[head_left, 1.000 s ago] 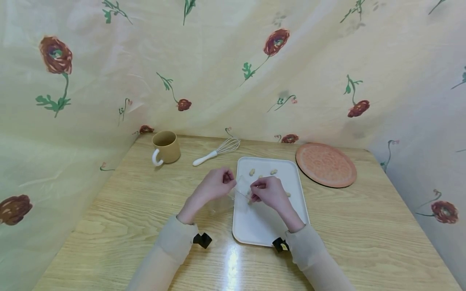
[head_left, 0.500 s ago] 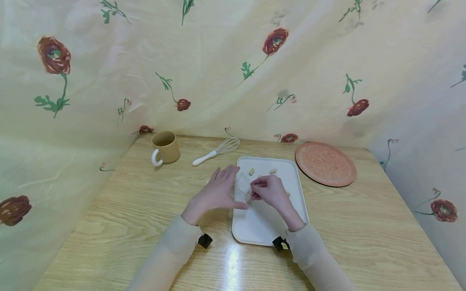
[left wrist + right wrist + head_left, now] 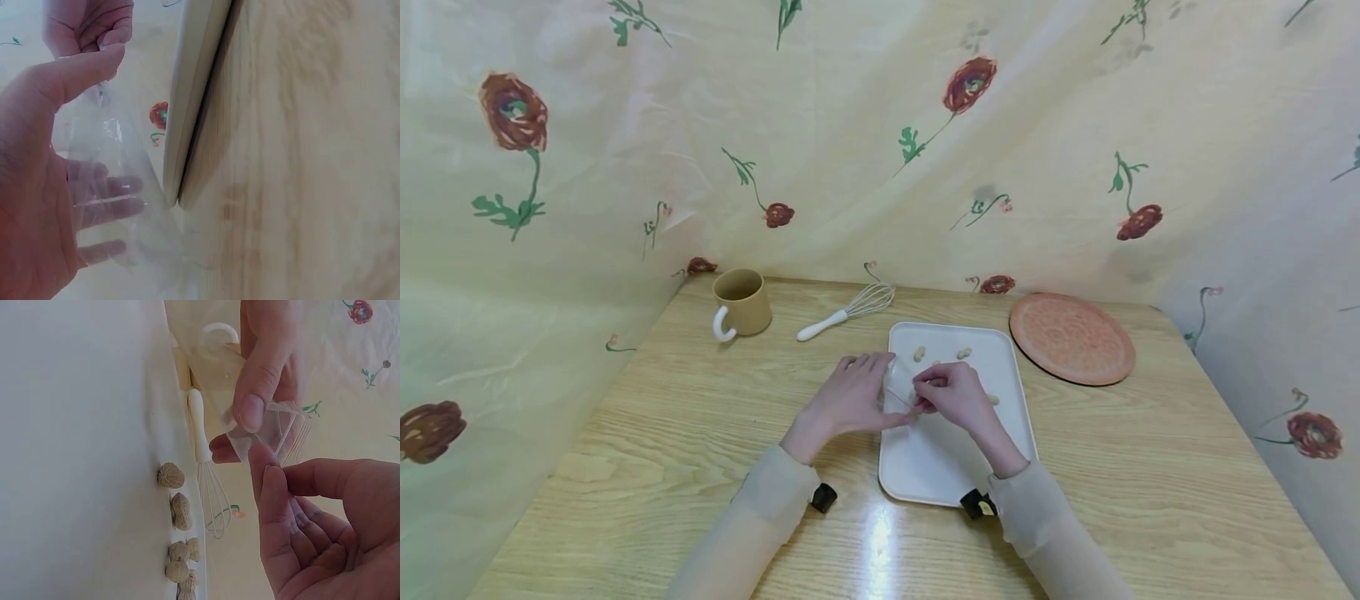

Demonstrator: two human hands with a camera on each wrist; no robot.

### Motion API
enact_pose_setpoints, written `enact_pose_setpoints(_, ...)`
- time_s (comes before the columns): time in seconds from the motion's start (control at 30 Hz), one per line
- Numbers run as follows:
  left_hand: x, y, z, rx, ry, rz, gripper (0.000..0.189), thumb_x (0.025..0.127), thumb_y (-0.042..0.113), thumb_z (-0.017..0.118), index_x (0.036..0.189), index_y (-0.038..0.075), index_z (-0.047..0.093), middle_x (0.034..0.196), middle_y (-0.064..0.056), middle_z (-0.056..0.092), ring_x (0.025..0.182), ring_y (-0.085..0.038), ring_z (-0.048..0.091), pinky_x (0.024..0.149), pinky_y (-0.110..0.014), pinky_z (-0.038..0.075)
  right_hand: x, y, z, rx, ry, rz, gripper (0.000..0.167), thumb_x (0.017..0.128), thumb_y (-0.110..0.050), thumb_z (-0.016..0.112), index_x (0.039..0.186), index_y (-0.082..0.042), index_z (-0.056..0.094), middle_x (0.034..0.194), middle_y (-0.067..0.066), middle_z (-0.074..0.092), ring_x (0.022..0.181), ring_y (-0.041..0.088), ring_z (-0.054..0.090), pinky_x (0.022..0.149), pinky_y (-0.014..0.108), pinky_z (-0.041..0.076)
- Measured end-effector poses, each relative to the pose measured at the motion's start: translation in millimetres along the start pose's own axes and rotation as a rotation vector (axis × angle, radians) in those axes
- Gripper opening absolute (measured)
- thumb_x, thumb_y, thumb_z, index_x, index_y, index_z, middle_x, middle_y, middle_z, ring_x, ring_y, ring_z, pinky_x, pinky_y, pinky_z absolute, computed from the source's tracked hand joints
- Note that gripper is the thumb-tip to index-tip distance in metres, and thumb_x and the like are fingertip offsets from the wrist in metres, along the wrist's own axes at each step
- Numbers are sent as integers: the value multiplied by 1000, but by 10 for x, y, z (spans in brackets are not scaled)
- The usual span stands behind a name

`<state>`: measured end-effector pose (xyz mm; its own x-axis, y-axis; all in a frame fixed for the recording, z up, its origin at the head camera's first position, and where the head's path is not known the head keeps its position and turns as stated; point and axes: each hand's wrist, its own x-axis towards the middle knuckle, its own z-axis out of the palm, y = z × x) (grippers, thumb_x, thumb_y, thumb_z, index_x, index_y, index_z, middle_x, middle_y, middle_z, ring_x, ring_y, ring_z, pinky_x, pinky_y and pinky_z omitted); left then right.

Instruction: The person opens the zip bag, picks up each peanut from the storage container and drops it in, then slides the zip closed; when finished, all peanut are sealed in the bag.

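A clear plastic bag (image 3: 115, 140) hangs between the two hands, over the left side of the white tray (image 3: 940, 467). My right hand (image 3: 951, 396) pinches its edge between thumb and fingertips. At the bag's other side is my left hand (image 3: 850, 396), its fingers straight and spread behind the film, showing through it in the left wrist view. The left thumb (image 3: 253, 412) lies over the bag near the right fingertips. Several peanuts (image 3: 181, 509) in their shells lie on the tray, some partly hidden by the right hand in the head view.
Behind the tray lies a whisk (image 3: 842, 317) with a white handle. A tan mug (image 3: 743, 304) stands at the back left. To the tray's right is a round, flat, pinkish-orange board (image 3: 1071, 340). Flowered cloth (image 3: 865, 150) hangs around the wooden table (image 3: 1150, 483).
My left hand has let go of its pinch, straightened its fingers and moved round the bag with the thumb toward the right hand. The right hand stays nearly still at the bag's edge.
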<state>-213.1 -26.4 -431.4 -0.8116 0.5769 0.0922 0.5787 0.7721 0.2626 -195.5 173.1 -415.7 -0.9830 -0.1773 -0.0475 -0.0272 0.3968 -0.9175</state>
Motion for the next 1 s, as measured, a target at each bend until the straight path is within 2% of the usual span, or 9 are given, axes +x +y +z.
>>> enact_pose_setpoints(0.2, 18, -33, 18, -3, 29, 39, 86, 84, 56, 68, 150, 9, 37, 147, -9, 49, 135, -26, 45, 109, -48, 34, 7, 5, 9, -7, -18, 9, 19, 95, 0, 61, 103, 16, 68, 77, 18, 72, 67, 26, 72, 61, 30, 59)
enact_pose_setpoints(0.43, 19, -56, 16, -104, 54, 73, 80, 82, 39, 72, 147, 7, 39, 146, -8, 48, 134, -26, 45, 109, -47, 35, 0, -7, 13, 6, -38, 21, 20, 95, -1, 62, 104, 16, 67, 78, 20, 72, 70, 30, 72, 62, 30, 59)
enact_pose_setpoints(0.77, 28, -103, 7, -164, 23, 33, 81, 82, 40, 75, 147, 9, 39, 146, -8, 50, 132, -24, 48, 107, -49, 37, 4, -17, -30, -16, -48, -12, 22, 97, -3, 62, 106, 17, 66, 79, 22, 71, 67, 27, 71, 62, 32, 59)
enact_pose_setpoints(0.9, 26, -120, 0, -175, 0, 12, 83, 83, 43, 75, 149, 9, 38, 147, -9, 49, 133, -25, 46, 109, -50, 35, 8, -18, -79, -25, -41, -30, 23, 97, -4, 62, 107, 17, 66, 78, 20, 71, 64, 22, 70, 62, 33, 59)
enact_pose_setpoints(1.0, 14, -130, -10, -192, -9, -3, 83, 83, 42, 75, 149, 9, 37, 148, -10, 47, 135, -27, 45, 110, -51, 33, 1, -28, -129, -36, -29, -38, 23, 96, -4, 63, 108, 15, 65, 76, 18, 71, 63, 22, 70, 63, 37, 60)
